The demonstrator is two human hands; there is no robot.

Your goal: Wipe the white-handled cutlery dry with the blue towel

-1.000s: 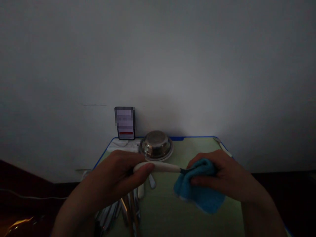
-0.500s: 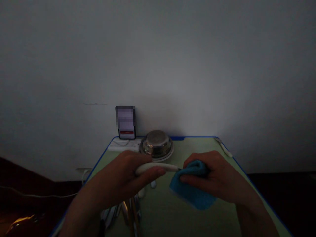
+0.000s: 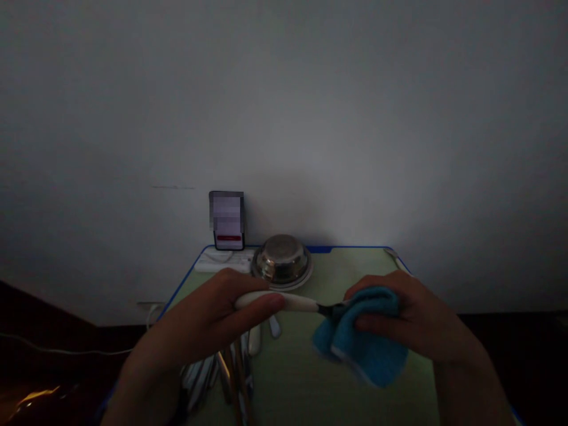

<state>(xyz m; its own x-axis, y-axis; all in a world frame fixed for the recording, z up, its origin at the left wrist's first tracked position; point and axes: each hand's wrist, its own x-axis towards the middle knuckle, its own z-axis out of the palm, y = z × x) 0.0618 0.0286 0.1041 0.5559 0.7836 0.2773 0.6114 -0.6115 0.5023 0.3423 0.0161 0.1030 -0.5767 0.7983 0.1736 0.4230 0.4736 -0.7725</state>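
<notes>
My left hand (image 3: 217, 316) is closed around the pale handle of a white-handled utensil (image 3: 299, 302), held level above the table. Its dark metal neck runs rightward into a blue cloth (image 3: 375, 352), which covers the head, so its kind cannot be told. Fingers and thumb of my right hand (image 3: 410, 316) pinch the folded cloth around that metal end, and a loose flap hangs below. Beneath and near my left forearm lies a bunch of cutlery (image 3: 222, 376), several pieces with metal or brownish handles, partly hidden by the arm.
An upturned metal bowl (image 3: 284, 254) stands at the table's back, beside a white power strip (image 3: 213, 263). Behind the strip, a phone (image 3: 229, 219) leans on the wall. Another utensil (image 3: 392, 254) lies at the back right corner of the green table (image 3: 310, 384).
My right hand and the cloth have moved right, away from the handle, uncovering more of the dark metal neck. My left hand has shifted slightly left with the utensil.
</notes>
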